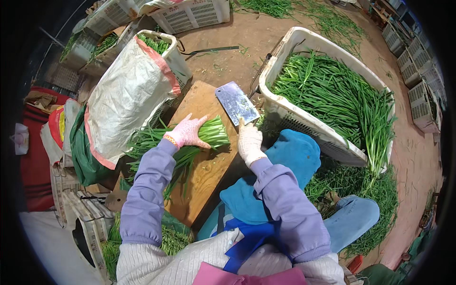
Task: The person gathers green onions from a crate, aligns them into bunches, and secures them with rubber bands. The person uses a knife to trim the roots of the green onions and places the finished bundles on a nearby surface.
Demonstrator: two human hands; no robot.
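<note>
My left hand (188, 131), in a patterned pink glove, presses on a bunch of green leafy stalks, likely garlic chives (214, 132), lying across a wooden board (203, 171). The pale cut ends point right and the leaves trail left under my forearm. My right hand (249, 140), in a whitish glove, holds a cleaver (237, 103) just right of the bunch. Its broad metal blade reaches away from me past the board's right edge, with green bits stuck on it. The blade and the stalks are apart. The cleaver's handle is hidden in my fist.
A white plastic crate (276, 85) full of green stalks stands at the right, with loose leaves (374, 213) heaped below it. A white woven sack (124, 92) covers a crate at the left. More crates (194, 16) stand behind. A blue cloth (295, 149) covers my knee beside the board.
</note>
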